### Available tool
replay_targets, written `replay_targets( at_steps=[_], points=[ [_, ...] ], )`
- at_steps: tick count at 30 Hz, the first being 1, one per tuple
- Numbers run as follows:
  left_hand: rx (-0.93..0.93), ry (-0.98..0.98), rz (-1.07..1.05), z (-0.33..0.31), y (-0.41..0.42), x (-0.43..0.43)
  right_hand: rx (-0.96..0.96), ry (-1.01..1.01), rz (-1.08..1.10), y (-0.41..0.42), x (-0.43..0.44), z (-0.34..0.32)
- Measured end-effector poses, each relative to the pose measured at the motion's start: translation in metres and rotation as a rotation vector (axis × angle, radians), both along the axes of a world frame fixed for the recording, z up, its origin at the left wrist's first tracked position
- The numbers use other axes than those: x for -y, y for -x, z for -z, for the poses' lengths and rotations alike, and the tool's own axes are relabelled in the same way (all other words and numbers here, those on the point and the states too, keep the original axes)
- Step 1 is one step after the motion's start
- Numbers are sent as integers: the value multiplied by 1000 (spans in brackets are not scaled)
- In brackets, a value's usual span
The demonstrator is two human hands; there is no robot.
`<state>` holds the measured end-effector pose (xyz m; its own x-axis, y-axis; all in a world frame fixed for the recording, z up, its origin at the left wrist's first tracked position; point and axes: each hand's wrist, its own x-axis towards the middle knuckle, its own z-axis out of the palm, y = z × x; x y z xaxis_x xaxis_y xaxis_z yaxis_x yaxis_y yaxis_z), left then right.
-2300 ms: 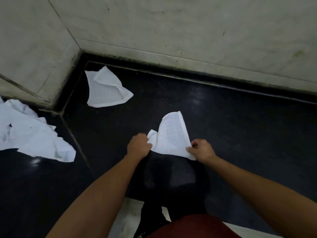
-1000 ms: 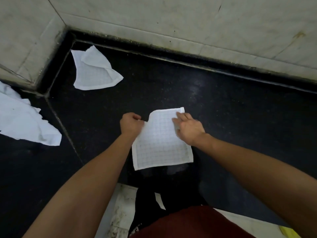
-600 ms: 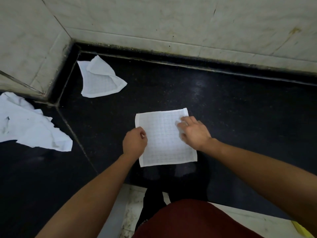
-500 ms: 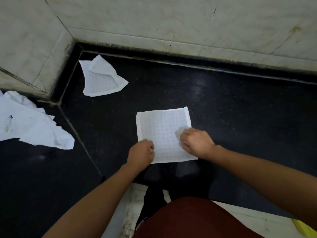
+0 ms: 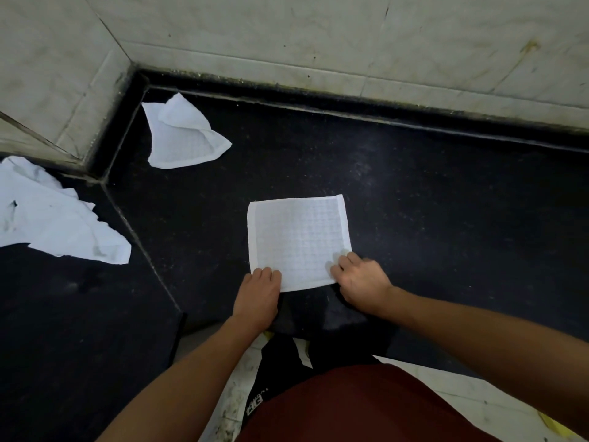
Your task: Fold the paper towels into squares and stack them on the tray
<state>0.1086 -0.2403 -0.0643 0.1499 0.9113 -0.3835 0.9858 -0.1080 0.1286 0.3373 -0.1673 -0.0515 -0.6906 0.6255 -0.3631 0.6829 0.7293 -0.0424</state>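
A white grid-textured paper towel [image 5: 298, 240] lies spread flat as a near square on the black counter [image 5: 430, 202]. My left hand [image 5: 257, 295] pinches its near left corner. My right hand [image 5: 361, 282] grips its near right corner, fingers curled over the edge. A second, crumpled towel [image 5: 183, 138] rests near the back left corner. A loose heap of several white towels [image 5: 54, 218] lies at the far left. No tray is in view.
Pale tiled walls [image 5: 318, 36] close the counter at the back and left, with a raised black lip [image 5: 350, 103] along them. A seam [image 5: 140, 244] runs across the counter at left. The counter's front edge is just below my hands.
The towel went from held up and drooping to spread flat on the counter. Both hands slid from its sides down to its near corners.
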Motion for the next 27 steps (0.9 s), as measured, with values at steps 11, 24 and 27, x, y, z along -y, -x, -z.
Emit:
replay_targets(
  at_steps=[11, 24, 27],
  points=[
    [196, -5, -65, -19, 13, 3, -171, 74, 149, -22, 0, -6],
    [522, -50, -694, -26, 64, -104, -484, 399, 989, 12, -98, -20],
    [506, -34, -726, -18, 65, -119, -393, 383, 1048, 20, -110, -12]
  ],
)
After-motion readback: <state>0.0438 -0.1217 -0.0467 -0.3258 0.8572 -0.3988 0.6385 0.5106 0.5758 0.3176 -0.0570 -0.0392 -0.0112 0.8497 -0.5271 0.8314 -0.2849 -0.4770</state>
